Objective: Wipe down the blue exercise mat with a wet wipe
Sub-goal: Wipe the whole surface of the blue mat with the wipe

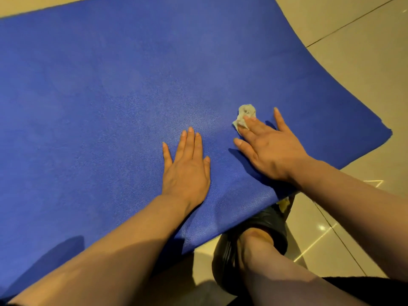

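Observation:
The blue exercise mat (110,85) covers most of the view, lying on a tiled floor. A crumpled, greyish wet wipe (244,117) lies on the mat near its right end. My right hand (268,146) presses on the wipe with straight, spread fingers; the fingertips cover the wipe's near part. My left hand (187,166) rests flat on the mat with straight fingers, a little left of the wipe and apart from it. A faint sheen shows on the mat between the two hands.
Beige floor tiles (357,69) border the mat on the right and at the top. My foot in a black slipper (260,237) stands at the mat's near edge, under its right part. The mat's right corner (385,133) lies beyond my right hand.

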